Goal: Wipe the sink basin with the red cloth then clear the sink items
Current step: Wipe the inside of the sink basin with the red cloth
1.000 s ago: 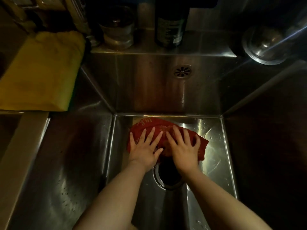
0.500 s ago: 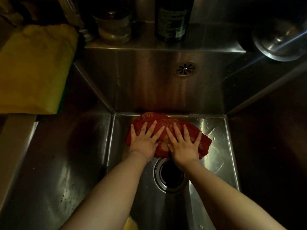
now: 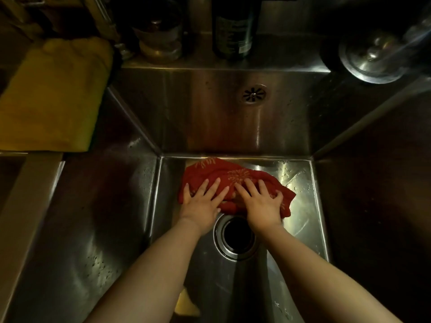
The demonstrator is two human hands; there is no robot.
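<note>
One yellow cloth (image 3: 53, 94), upper left. One jar (image 3: 161, 40) and one dark bottle (image 3: 233, 26) on the back ledge, top centre. Sink basin (image 3: 210, 117): one red cloth (image 3: 233, 176) bunched on the floor at the back wall, centre frame, just above the single drain (image 3: 236, 236). Left hand (image 3: 203, 201) and right hand (image 3: 261, 203) lie flat on it side by side, fingers spread, pressing, not grasping. One round steel piece (image 3: 373, 57), upper right.

Floor, right: the basin floor (image 3: 300, 206) is bare steel; you can pass.
Far edge: red cloth (image 3: 224, 176) at the back wall (image 3: 210, 117) stops you.
Ledge: jar (image 3: 161, 40) and bottle (image 3: 233, 31) block you.
</note>
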